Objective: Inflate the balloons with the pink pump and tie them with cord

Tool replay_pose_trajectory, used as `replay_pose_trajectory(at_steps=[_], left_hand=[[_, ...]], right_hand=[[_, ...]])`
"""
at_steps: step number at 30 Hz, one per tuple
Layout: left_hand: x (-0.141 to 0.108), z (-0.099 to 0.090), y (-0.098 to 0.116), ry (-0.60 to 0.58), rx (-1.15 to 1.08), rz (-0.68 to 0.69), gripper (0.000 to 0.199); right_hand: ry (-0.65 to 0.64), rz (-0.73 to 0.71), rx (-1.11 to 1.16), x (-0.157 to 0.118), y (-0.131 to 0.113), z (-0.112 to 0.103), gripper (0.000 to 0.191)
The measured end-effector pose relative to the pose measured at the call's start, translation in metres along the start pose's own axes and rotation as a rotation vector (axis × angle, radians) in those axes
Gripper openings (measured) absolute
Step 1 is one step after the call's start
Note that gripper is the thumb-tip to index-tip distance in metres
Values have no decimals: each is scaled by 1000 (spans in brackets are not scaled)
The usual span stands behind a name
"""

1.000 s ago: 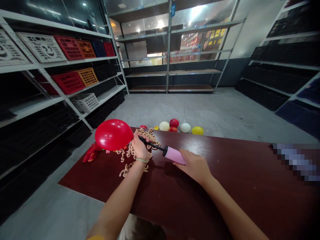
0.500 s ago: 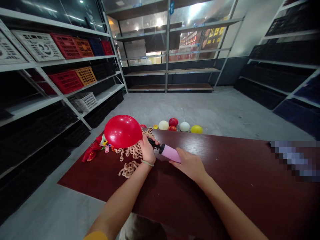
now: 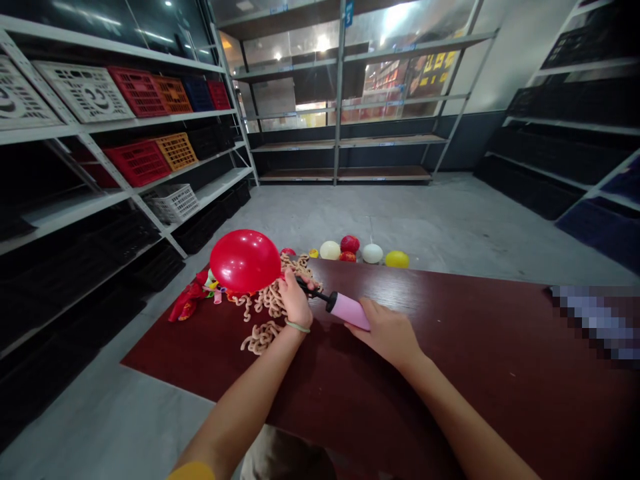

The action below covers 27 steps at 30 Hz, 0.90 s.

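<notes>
A partly blown-up red balloon (image 3: 245,261) sits on the black nozzle end of a hand pump (image 3: 351,311) with a pink barrel. My left hand (image 3: 296,301) is closed around the balloon's neck and the nozzle end; its fingers partly hide the joint. My right hand (image 3: 393,332) grips the pink barrel, and a length of dark rod shows between barrel and nozzle end. Beneath the balloon and beside my left wrist lie piles of beige curly strands (image 3: 261,337). Uninflated balloons (image 3: 187,303), mostly red, lie at the table's left end.
The dark red-brown table (image 3: 480,373) stretches to the right, where a blurred-out object (image 3: 595,320) lies. Beyond its far edge, several balloons rest on the floor, among them a yellow balloon (image 3: 397,259). Shelves with plastic crates (image 3: 140,91) stand at left.
My right hand has drawn the pink barrel slightly away from my left hand, baring more of the rod. My left hand keeps its hold; the view has shifted a little.
</notes>
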<state>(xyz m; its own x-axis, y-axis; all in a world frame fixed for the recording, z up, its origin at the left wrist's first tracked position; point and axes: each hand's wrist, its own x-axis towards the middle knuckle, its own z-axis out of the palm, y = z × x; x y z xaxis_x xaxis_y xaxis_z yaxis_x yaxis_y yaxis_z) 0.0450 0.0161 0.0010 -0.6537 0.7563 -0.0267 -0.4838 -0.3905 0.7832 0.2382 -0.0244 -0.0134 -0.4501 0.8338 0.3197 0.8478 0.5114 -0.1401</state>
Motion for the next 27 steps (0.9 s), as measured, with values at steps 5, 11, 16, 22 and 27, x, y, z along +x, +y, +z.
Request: replay_pose_trajectory(at_steps=[5, 11, 16, 22, 27], left_hand=[[-14, 2, -17, -119, 53, -26, 33], [-6, 0, -10, -133, 52, -24, 32], [15, -5, 8, -48, 20, 42, 35], [26, -9, 9, 50, 55, 84, 30], [-7, 2, -15, -60, 89, 31, 36]], right_hand=[[-9, 30, 25, 2, -5, 2, 36], [-3, 14, 77, 2, 1, 3, 39], [14, -26, 41, 1, 17, 2, 40], [15, -34, -10, 1, 17, 2, 38], [49, 24, -54, 1, 3, 4, 33]])
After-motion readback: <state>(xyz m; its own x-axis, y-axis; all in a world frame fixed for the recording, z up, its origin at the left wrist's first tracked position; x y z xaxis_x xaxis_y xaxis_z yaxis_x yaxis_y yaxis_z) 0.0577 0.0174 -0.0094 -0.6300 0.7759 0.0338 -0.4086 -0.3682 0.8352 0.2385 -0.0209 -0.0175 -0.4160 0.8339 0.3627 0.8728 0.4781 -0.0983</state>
